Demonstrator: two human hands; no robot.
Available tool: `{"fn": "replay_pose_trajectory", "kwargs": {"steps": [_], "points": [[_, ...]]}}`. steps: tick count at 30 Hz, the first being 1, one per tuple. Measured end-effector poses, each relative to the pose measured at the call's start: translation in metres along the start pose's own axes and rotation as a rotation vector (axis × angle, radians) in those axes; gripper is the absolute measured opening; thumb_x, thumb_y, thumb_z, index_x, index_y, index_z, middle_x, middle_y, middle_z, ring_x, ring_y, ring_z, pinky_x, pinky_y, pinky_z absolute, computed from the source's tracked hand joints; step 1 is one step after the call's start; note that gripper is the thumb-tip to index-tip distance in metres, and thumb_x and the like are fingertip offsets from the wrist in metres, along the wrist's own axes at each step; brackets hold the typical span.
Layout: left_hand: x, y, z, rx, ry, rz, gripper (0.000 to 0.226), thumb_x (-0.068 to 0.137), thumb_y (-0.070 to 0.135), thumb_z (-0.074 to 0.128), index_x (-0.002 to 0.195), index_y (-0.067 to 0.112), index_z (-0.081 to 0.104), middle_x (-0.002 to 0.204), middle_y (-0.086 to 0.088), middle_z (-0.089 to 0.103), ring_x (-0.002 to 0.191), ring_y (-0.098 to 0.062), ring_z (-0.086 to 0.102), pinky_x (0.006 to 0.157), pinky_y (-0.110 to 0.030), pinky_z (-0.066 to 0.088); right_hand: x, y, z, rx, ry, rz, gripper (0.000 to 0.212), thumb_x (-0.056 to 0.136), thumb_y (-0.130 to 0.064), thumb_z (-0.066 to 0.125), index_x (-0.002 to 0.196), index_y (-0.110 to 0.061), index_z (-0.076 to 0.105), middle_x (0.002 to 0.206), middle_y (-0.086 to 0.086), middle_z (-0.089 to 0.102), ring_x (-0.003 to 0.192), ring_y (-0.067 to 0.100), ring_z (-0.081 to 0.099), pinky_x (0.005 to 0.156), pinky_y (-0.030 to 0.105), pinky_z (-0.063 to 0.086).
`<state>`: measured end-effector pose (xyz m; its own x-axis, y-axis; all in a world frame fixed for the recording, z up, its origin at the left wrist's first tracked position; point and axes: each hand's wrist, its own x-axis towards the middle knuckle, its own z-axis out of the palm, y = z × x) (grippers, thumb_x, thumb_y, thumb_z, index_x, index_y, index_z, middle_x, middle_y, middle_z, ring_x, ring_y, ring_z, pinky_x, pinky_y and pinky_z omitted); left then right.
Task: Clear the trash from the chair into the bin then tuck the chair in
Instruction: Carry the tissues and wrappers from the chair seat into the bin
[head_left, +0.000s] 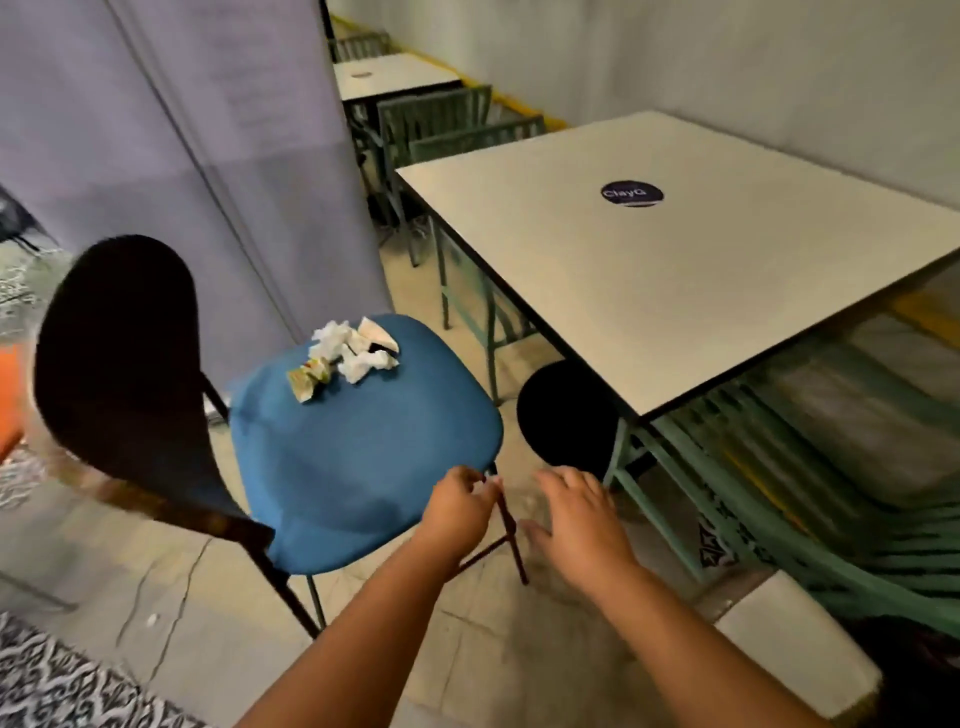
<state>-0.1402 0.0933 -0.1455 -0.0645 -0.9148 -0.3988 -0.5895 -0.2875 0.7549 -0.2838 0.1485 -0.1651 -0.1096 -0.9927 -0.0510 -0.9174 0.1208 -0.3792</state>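
A chair with a blue seat (358, 447) and a black backrest (124, 358) stands pulled out on the floor, left of a beige table (675, 270). Crumpled white tissues and a wrapper, the trash (345, 356), lie on the far part of the seat. My left hand (457, 501) is at the seat's near right corner, fingers curled beside the top of the thin chair leg (511, 530); I cannot make out whether it holds anything. My right hand (576, 512) hovers just right of that leg, fingers spread. A black round object (563, 415), possibly the bin, sits under the table's corner.
A grey curtain (208, 156) hangs behind the chair. Green metal chairs (810, 467) are tucked under the table on the right, and more (441, 124) stand at the back with a second table (389, 75). A patterned rug (57, 686) lies at the bottom left.
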Motion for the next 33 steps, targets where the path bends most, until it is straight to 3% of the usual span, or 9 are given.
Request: {"fn": "replay_pose_trajectory", "kwargs": {"steps": [2,6,14,20,27,33], "points": [[0.012,0.001,-0.022,-0.063,0.108,-0.035,0.043,0.092,0.042,0.054,0.121,0.01,0.054,0.124,-0.012,0.059,0.111,-0.028,0.056,0.095,-0.037,0.046,0.022,-0.023,-0.004,0.021,-0.001,-0.026,0.061,0.084,-0.048,0.059,0.138,-0.028,0.038,0.14,-0.002,0.041,0.131,0.021,0.035,0.104,0.036,0.032],[0.038,0.014,-0.065,-0.213,0.308,-0.097,0.046,0.093,0.043,0.05,0.124,0.008,0.05,0.128,-0.016,0.054,0.116,-0.034,0.053,0.099,-0.044,0.043,0.069,-0.073,-0.009,0.072,-0.021,-0.101,0.062,0.084,-0.045,0.062,0.138,-0.027,0.038,0.14,0.001,0.042,0.13,0.024,0.037,0.103,0.037,0.035],[0.102,0.062,-0.094,-0.285,0.543,-0.222,0.048,0.097,0.04,0.042,0.134,0.009,0.04,0.139,-0.017,0.041,0.128,-0.037,0.039,0.102,-0.044,0.033,0.152,-0.113,-0.005,0.157,-0.091,-0.092,0.059,0.083,-0.039,0.066,0.136,-0.026,0.042,0.138,0.006,0.044,0.126,0.028,0.043,0.101,0.042,0.042],[0.178,0.072,-0.12,-0.244,0.645,-0.277,0.046,0.096,0.038,0.044,0.132,0.008,0.041,0.138,-0.018,0.041,0.128,-0.036,0.038,0.1,-0.044,0.035,0.227,-0.113,0.011,0.197,-0.134,-0.123,0.054,0.084,-0.037,0.066,0.133,-0.021,0.047,0.131,0.007,0.048,0.122,0.029,0.048,0.1,0.04,0.043],[0.249,0.028,-0.166,0.063,0.645,-0.351,0.051,0.09,0.045,0.055,0.132,0.017,0.044,0.138,-0.014,0.038,0.126,-0.035,0.036,0.101,-0.045,0.035,0.321,-0.116,0.026,0.192,-0.204,-0.206,0.045,0.082,-0.035,0.067,0.123,-0.019,0.055,0.122,0.008,0.054,0.11,0.028,0.055,0.094,0.036,0.046],[0.276,-0.017,-0.193,0.338,0.443,-0.408,0.092,0.072,0.062,0.069,0.146,0.026,0.026,0.155,-0.009,0.017,0.14,-0.032,0.022,0.106,-0.049,0.032,0.385,-0.137,0.048,0.104,-0.299,-0.297,0.046,0.082,-0.037,0.065,0.123,-0.02,0.055,0.125,0.008,0.054,0.114,0.028,0.052,0.096,0.038,0.046]]}}
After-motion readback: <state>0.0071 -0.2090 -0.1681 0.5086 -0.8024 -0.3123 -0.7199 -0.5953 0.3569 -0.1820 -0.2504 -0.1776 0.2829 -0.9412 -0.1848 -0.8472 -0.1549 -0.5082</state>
